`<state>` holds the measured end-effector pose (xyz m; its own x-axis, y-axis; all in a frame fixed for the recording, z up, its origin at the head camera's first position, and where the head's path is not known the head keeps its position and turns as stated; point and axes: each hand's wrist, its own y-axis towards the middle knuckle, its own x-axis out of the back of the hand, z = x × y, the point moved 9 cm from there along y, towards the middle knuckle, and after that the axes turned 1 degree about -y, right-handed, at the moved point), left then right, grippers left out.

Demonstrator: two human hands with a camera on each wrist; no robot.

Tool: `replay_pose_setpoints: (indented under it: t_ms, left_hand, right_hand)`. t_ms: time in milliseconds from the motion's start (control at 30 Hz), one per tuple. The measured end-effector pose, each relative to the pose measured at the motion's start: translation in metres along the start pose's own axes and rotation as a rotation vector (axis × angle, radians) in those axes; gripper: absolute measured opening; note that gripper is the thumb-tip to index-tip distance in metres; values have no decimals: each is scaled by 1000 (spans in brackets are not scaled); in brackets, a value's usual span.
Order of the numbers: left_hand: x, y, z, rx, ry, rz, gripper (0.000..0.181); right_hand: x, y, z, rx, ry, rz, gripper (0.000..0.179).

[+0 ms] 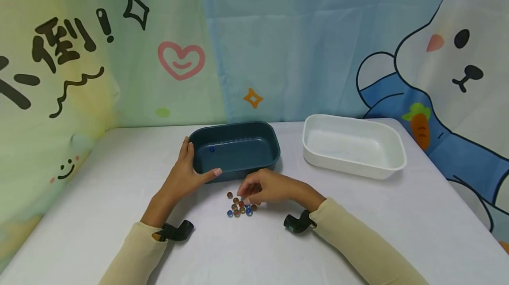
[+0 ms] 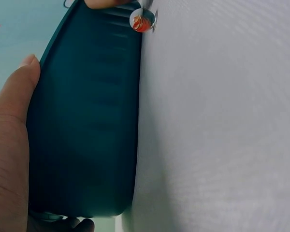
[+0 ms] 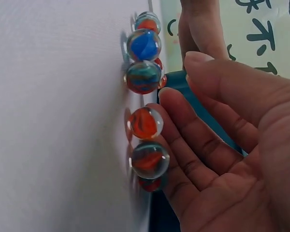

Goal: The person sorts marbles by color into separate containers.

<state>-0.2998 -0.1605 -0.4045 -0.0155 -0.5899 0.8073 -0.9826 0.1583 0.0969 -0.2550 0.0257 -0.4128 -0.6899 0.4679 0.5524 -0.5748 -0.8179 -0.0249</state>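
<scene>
My left hand [image 1: 187, 176] holds the near left corner of a dark teal bin [image 1: 234, 174], fingers along its left side and thumb over the front rim. One blue marble [image 1: 212, 149] lies inside that bin. Just in front is a loose cluster of glass marbles [image 1: 236, 213], some blue, others orange or amber. At the cluster's right side, my right hand [image 1: 272, 186] reaches down. The right wrist view shows its thumb apart from the fingers, which lie close behind an orange-swirled marble [image 3: 146, 123]; nothing is pinched between them.
A white bin [image 1: 354, 170] stands at the back right of the white-covered table [image 1: 342, 214]. Behind the table hangs a printed curtain [image 1: 302, 55]. Each wrist carries a small black camera [image 1: 176, 231].
</scene>
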Motion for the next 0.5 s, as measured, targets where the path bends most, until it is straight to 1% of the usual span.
replay_pose_setpoints:
  t_ms: [267, 500]
  left_hand:
    - [1, 0, -1, 0, 9, -1, 126]
    - [0, 0, -1, 0, 7, -1, 126]
  right_hand:
    - [-2, 2, -4, -9, -69, -28, 19]
    - [-4, 3, -6, -30, -70, -26, 19]
